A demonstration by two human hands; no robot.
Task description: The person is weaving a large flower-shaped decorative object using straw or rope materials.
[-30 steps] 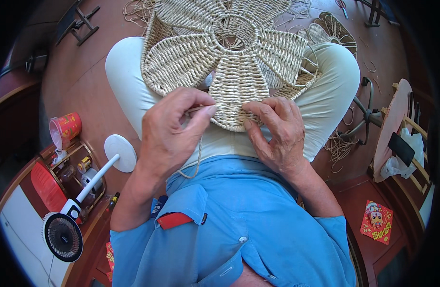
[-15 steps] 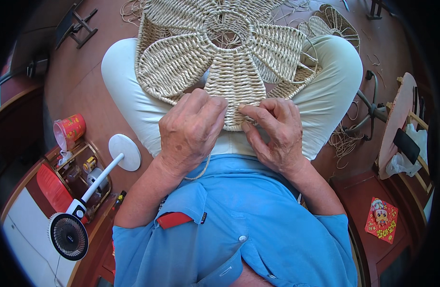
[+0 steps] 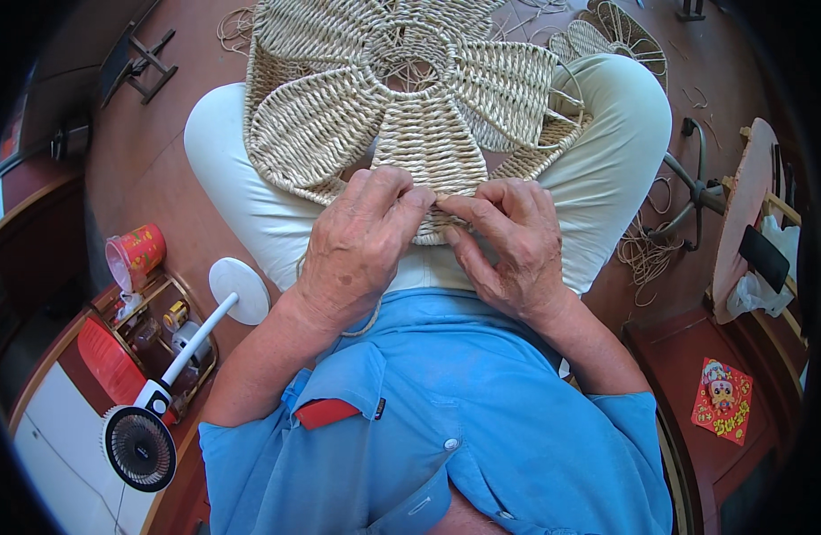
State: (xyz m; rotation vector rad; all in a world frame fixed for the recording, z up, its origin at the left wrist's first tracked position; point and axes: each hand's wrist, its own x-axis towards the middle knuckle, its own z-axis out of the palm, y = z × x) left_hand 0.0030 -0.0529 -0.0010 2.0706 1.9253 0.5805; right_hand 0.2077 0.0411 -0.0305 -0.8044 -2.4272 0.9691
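A flower-shaped weaving of twisted straw cord (image 3: 328,125) lies across my lap, with broad petals around a ring-shaped centre. Its near petal (image 3: 431,147) points at me, and both hands work near that petal's tip. My left hand (image 3: 366,236) is closed in a pinch at the petal's left side. From beneath it a length of straw cord (image 3: 367,328) loops down by the wrist. With thumb and forefinger, my right hand (image 3: 510,242) pinches the petal's tip from the right. The fingertips of both hands nearly meet, hiding the exact strand between them.
A similar woven piece (image 3: 606,43) rests on the floor at the far right. Loose cord (image 3: 642,263) lies beside a chair base (image 3: 696,192). On the left stand a white fan (image 3: 139,448) and a red bucket (image 3: 136,255); a folded stand (image 3: 145,64) is farther off.
My left hand has shifted slightly right, bringing its fingertips closer to the right hand's. The weaving sits slightly farther left in the picture, and the view has shifted a little.
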